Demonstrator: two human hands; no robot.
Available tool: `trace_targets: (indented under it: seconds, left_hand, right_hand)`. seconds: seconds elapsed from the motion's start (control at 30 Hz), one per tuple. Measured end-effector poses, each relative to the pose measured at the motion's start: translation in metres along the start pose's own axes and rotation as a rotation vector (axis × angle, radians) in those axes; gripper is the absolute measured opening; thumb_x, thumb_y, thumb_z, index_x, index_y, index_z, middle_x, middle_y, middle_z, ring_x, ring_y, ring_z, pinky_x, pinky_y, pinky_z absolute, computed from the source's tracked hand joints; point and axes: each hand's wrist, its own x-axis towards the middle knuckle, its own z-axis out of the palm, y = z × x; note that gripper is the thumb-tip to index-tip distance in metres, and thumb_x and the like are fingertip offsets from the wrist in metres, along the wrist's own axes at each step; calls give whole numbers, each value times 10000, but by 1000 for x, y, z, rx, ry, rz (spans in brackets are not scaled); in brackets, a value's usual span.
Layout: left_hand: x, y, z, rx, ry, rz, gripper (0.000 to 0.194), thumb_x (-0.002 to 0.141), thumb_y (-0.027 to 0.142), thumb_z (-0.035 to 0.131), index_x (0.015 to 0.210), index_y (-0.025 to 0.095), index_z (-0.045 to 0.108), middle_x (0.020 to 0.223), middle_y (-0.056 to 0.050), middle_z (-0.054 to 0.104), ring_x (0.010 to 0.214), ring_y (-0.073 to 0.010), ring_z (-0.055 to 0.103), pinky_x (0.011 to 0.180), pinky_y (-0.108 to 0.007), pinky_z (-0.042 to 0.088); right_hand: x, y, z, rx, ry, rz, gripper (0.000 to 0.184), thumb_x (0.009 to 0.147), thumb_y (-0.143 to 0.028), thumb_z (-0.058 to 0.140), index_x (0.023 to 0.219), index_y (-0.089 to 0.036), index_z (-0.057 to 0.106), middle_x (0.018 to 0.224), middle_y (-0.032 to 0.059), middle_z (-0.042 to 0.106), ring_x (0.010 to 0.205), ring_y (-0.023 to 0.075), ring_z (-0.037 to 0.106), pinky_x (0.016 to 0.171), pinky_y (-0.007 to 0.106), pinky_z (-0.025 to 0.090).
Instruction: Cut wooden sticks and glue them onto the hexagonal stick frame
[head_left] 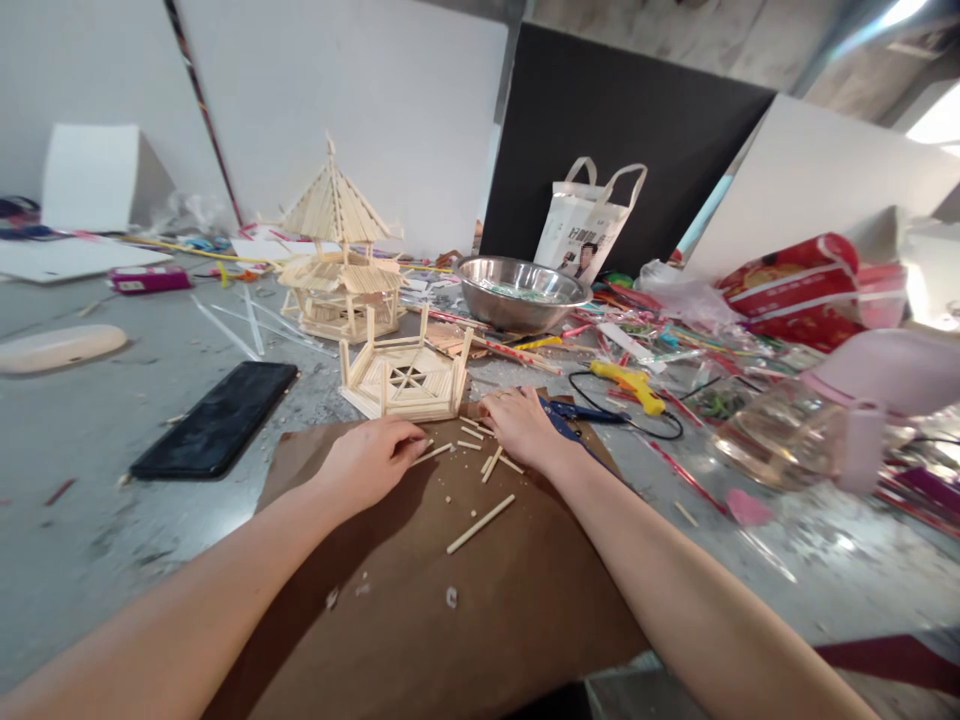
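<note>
My left hand rests on a brown board, its fingers curled in and the thumb by the index finger. Short wooden sticks lie at its fingertips; whether one is pinched is hard to see. My right hand is bent over the board's far edge, fingers together and pointing down, their tips partly hidden. Just beyond both hands stands a six-sided stick frame with upright posts. Several cut sticks lie between the hands, and a longer stick lies nearer me. Blue-handled pliers are beside my right hand.
A finished-looking stick pavilion stands behind the frame. A steel bowl and white bag are at the back. Left lies a black phone. To the right are a yellow glue gun, a clear jug and scattered scraps.
</note>
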Motion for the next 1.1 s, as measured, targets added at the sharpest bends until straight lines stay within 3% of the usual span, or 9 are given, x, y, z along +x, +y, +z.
trace_targets:
  seconds: [0.17, 0.3, 0.4, 0.6, 0.8, 1.1]
  left_hand:
    - [0, 0, 0, -15, 16, -5, 274, 766, 353, 357, 853, 233, 587, 869, 0, 613, 784, -158, 537, 671, -248, 391]
    - [-1, 2, -3, -56, 68, 23, 259, 769, 327, 366, 835, 214, 590, 861, -9, 617, 779, -153, 540, 677, -249, 394]
    - [-2, 5, -4, -137, 122, 42, 245, 763, 297, 388, 855, 193, 590, 854, -19, 615, 766, -138, 539, 684, -233, 397]
    - [-4, 13, -6, -292, 115, 47, 251, 757, 307, 415, 888, 189, 593, 851, -18, 616, 759, -128, 540, 673, -219, 406]
    - [-5, 13, -3, -171, 82, 94, 223, 733, 343, 458, 857, 226, 601, 845, -2, 605, 789, -140, 522, 678, -229, 392]
    - [-4, 10, 0, -37, 41, 184, 227, 720, 387, 472, 780, 223, 618, 735, -10, 588, 783, -149, 493, 696, -243, 374]
  right_hand:
    - [-2, -3, -2, -18, 28, -14, 264, 789, -112, 309, 957, -172, 503, 858, 72, 592, 865, 199, 456, 725, 327, 217]
    - [-6, -3, -10, 38, 139, 12, 359, 804, -138, 298, 1135, -219, 412, 931, 69, 567, 879, 202, 452, 734, 333, 231]
    - [-11, -11, -17, 262, 201, -34, 306, 807, -172, 321, 1053, -241, 491, 940, 42, 563, 882, 176, 461, 738, 302, 267]
    - [-20, -38, -22, 745, 158, -85, 176, 775, -192, 399, 887, -172, 533, 797, 23, 593, 721, 112, 513, 645, 216, 354]
    - [-23, -42, -18, 609, 78, -196, 130, 743, -246, 483, 784, -201, 598, 723, 1, 620, 713, 117, 515, 678, 235, 326]
    - [-22, -39, -11, 502, 79, -283, 143, 735, -294, 503, 743, -207, 617, 753, 2, 640, 752, 118, 530, 701, 244, 317]
